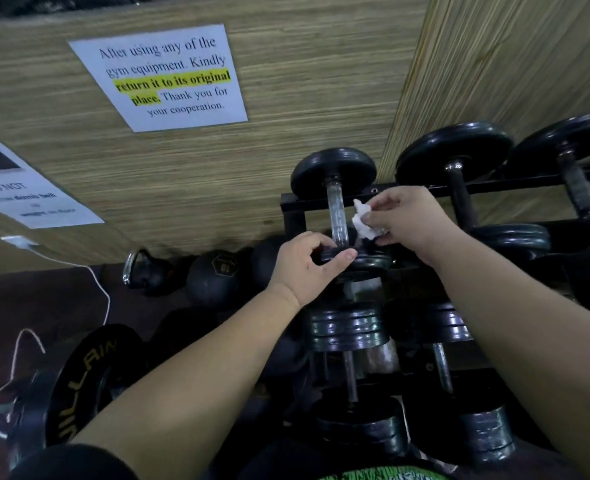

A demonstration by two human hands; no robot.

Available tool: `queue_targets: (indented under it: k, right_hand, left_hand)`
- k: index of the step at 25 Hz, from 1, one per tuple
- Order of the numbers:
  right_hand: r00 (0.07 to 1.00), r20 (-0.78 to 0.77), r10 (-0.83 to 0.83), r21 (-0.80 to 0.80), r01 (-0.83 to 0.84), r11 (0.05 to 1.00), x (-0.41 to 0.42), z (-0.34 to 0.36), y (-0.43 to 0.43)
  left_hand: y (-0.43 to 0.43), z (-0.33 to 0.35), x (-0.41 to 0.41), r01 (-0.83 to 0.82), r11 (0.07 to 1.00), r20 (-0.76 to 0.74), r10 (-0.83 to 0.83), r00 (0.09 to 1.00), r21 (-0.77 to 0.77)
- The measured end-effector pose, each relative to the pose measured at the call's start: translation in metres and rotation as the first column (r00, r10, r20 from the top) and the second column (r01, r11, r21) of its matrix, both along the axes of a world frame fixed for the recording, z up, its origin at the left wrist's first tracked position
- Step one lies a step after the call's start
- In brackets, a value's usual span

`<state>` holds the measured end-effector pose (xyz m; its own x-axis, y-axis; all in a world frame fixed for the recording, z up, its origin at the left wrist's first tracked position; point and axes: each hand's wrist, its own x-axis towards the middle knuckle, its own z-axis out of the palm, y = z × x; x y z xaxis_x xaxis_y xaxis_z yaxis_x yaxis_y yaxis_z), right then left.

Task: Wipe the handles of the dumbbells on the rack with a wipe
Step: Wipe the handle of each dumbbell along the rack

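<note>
Dumbbell (335, 174) at the rack's (494, 184) left end, top rail. Left hand (307, 268) curls its fingers (340, 258) over the near plate (373, 263). Right hand (411, 220) pinches a crumpled wipe (362, 221) just beside the shiny handle (336, 213). Judged: dumbbell heavy and rigid, handle slick; the soft, light wipe should be wrapped round the handle's middle.

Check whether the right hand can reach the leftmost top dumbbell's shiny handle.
Probably yes: the right hand holds the wipe just beside the handle, nothing between them; the left hand grips only the near plate.
</note>
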<state>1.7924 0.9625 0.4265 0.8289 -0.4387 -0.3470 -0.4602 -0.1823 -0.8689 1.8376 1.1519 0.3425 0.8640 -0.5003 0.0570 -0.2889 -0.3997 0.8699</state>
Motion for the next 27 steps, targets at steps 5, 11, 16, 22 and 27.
queue_targets:
  k: [5, 11, 16, 22, 27]
  right_hand:
    - [0.989, 0.078, -0.128, 0.221, 0.108, 0.969, -0.007, 0.025, 0.021]
    - [0.989, 0.062, -0.133, 0.138, 0.124, 0.983, 0.001, 0.028, 0.051]
    - [0.986, 0.120, -0.113, 0.062, 0.107, 0.992, 0.005, 0.017, 0.068]
    - [0.985, 0.049, -0.165, -0.381, 0.172, 0.909, -0.014, -0.028, 0.077]
    - [0.938, 0.243, -0.247, -0.464, 0.336, 0.820, -0.025, -0.066, 0.092]
  left_hand:
    - [0.006, 0.049, 0.018, -0.104, 0.932, -0.340, -0.022, 0.940, -0.347]
    - [0.012, 0.067, 0.030, 0.023, 0.884, -0.469, -0.270, 0.841, -0.467]
    - [0.022, 0.046, 0.053, -0.047, 0.897, -0.528, -0.215, 0.821, -0.440]
    - [0.015, 0.000, 0.098, -0.132, 0.985, -0.531, 0.053, 0.846, -0.112]
    - [-0.006, -0.024, 0.102, -0.102, 0.978, -0.549, -0.014, 0.836, -0.181]
